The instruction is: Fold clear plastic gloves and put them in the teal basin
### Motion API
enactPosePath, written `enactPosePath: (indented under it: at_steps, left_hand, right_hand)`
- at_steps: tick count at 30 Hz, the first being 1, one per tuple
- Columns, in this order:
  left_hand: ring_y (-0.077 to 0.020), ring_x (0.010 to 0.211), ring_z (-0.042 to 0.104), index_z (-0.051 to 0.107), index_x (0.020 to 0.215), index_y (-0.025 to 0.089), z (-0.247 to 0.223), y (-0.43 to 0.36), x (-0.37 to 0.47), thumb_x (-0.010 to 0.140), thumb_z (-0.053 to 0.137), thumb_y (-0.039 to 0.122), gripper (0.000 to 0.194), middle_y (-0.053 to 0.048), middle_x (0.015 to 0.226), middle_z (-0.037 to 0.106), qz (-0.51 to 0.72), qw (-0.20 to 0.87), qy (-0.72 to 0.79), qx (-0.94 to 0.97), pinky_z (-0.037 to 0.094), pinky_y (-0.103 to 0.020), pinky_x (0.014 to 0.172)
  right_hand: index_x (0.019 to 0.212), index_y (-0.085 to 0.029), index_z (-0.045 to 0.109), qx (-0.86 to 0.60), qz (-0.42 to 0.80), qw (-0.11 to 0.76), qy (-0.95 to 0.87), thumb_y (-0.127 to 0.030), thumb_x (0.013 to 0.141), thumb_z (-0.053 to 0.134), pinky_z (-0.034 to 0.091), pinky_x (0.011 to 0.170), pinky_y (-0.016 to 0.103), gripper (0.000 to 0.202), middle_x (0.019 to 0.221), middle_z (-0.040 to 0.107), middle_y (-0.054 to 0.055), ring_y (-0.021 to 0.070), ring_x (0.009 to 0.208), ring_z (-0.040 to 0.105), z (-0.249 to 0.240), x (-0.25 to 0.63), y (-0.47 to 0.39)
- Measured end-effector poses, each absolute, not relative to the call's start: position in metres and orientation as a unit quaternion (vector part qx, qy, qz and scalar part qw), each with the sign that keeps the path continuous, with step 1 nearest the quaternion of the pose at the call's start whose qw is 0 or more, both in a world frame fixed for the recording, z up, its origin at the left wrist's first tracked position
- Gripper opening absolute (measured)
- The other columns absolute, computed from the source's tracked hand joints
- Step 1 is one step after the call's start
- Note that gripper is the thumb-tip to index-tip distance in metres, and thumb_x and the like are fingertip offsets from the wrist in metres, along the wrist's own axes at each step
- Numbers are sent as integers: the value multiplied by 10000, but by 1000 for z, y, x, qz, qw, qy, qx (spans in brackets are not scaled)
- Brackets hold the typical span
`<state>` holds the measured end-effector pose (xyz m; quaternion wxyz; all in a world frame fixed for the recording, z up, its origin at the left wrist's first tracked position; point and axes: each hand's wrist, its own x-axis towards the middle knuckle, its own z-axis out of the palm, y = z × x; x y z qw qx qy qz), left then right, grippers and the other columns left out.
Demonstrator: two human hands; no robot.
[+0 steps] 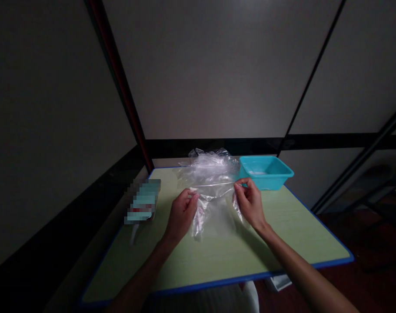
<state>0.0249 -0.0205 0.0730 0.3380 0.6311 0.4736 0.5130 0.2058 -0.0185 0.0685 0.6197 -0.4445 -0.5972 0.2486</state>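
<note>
Between my two hands a clear plastic bag (pixel 214 217) is stretched above the table, its upper edge pulled fairly straight. My left hand (pixel 182 213) pinches it at the left side, thumb against fingers. At the right side my right hand (pixel 249 202) pinches it the same way. Just behind lies a loose heap of crumpled clear plastic bags (pixel 211 163). Where the held bag ends and the heap begins is hard to make out. The turquoise plastic basin (pixel 266 174) stands close behind my right hand.
The light green table (pixel 181 269) has a blue edge. A blurred-out box or pack (pixel 144 202) lies on its left side, with a pale strip (pixel 134 234) in front of it. Panelled walls (pixel 214 78) rise behind and to the left. A whitish object (pixel 280 281) sits below the front edge.
</note>
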Motion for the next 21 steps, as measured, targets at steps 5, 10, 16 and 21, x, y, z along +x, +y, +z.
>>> enactPosePath:
  at_steps: [5, 10, 16, 21]
  left_hand:
    - [-74, 260, 421, 385, 701, 195, 47, -29, 26, 724, 444, 405, 219, 71, 442, 529, 430, 464, 511, 582, 322, -165, 281]
    - [-87, 227, 412, 357, 681, 199, 18, -20, 28, 715, 437, 313, 143, 66, 392, 532, 386, 490, 540, 565, 326, -173, 264]
    - [-95, 219, 418, 366, 676, 196, 5, -4, 29, 735, 398, 202, 68, 81, 366, 513, 364, 490, 569, 551, 310, -169, 262]
    - [-98, 246, 454, 376, 677, 187, 3, 12, 31, 755, 385, 153, 86, 83, 354, 500, 350, 483, 591, 543, 329, -164, 283]
  right_hand:
    - [789, -208, 390, -490, 323, 540, -603, -402, 816, 411, 223, 285, 171, 197, 446, 406, -84, 77, 297, 356, 42, 212, -27]
    - [766, -208, 369, -521, 330, 478, -625, -370, 829, 355, 251, 298, 173, 175, 404, 382, -92, 87, 291, 372, 8, 214, -19]
    - [738, -206, 365, -537, 332, 440, -638, -314, 817, 362, 273, 309, 168, 134, 392, 416, -90, 85, 285, 390, -7, 214, -4]
    - [732, -201, 370, -556, 335, 411, -640, -252, 805, 368, 268, 306, 163, 89, 392, 441, -86, 85, 283, 411, -7, 215, 10]
